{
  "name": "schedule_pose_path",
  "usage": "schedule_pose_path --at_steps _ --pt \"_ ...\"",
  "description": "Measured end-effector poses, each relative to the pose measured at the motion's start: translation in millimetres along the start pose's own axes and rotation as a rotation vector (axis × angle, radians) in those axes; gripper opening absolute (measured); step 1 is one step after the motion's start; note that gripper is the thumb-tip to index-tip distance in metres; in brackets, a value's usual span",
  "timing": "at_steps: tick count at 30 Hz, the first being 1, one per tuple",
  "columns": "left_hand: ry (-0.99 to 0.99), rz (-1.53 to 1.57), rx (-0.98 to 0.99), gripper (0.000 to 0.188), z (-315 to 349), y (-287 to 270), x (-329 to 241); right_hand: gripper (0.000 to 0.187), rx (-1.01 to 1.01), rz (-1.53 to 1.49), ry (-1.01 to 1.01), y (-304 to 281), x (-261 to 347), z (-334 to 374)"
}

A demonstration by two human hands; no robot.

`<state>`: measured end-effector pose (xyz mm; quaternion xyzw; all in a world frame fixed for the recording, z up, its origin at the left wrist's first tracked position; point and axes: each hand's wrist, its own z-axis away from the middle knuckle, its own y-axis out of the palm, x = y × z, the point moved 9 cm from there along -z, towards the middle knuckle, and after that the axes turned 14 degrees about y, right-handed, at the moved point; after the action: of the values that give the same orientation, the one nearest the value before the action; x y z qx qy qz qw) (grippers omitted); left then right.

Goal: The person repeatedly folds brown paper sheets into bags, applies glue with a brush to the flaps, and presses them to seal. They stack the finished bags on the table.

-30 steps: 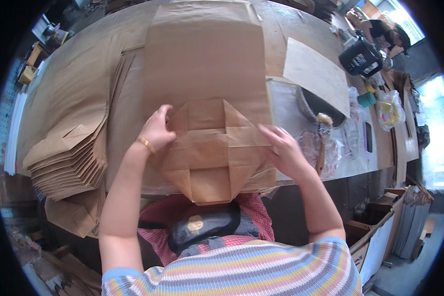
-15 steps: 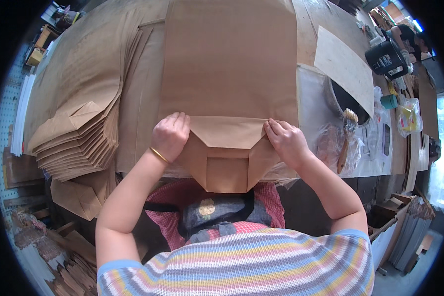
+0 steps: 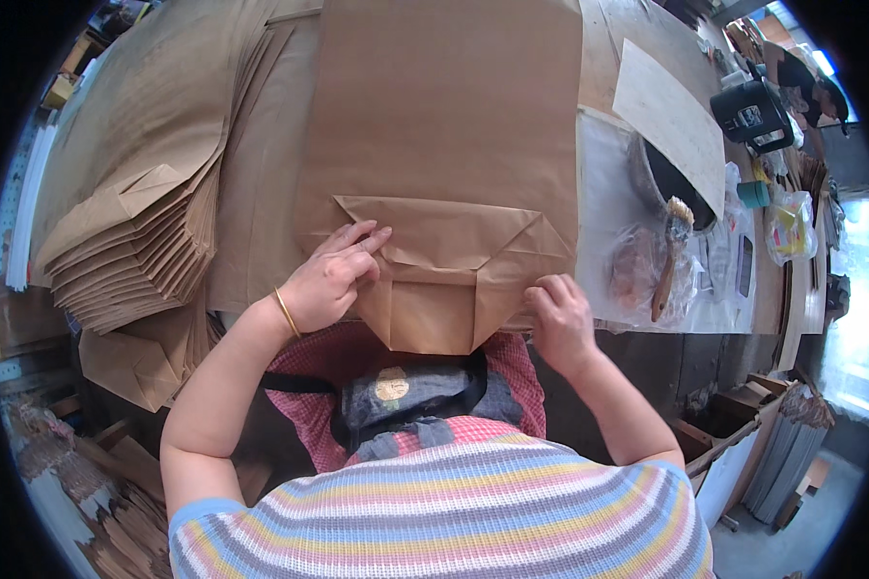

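Observation:
A large brown paper bag lies before me, its bottom end folded into a flat, angular shape that hangs over the table's near edge. My left hand has its fingers bent on the folded flap, thumb and fingertips pressed against the paper. At the right side of the folded bottom, my right hand is closed, fingers curled and fingertips at the paper's slanted edge. Whether any paper is pinched inside it is hidden. More flat brown bags lie under this one.
A fanned stack of folded paper bags is on the left. To the right lie a brush on clear plastic, a dark bowl partly under a pale board, and a black jug. A person works at the far right.
Both hands have left the upper fold line. The left moved slightly right onto the flap; the right came down toward the lower edge. The flap's side corners now show, spread outward.

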<state>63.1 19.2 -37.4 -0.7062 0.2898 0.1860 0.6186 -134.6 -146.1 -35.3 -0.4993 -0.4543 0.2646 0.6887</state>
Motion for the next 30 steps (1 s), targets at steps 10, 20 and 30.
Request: schedule_pose_path --at_steps 10,20,30 --pt "0.097 -0.145 -0.067 0.031 0.1 -16.5 -30.0 0.02 -0.278 -0.315 -0.068 -17.3 8.4 -4.6" --pt "-0.319 -0.133 -0.571 0.017 -4.8 -21.7 31.9 0.013 -0.244 -0.48 0.181 -5.0 -6.8 -74.3" --pt "-0.617 -0.667 -0.451 0.047 -37.7 -34.0 44.6 0.04 -0.355 0.022 0.503 -10.8 9.4 -105.9"
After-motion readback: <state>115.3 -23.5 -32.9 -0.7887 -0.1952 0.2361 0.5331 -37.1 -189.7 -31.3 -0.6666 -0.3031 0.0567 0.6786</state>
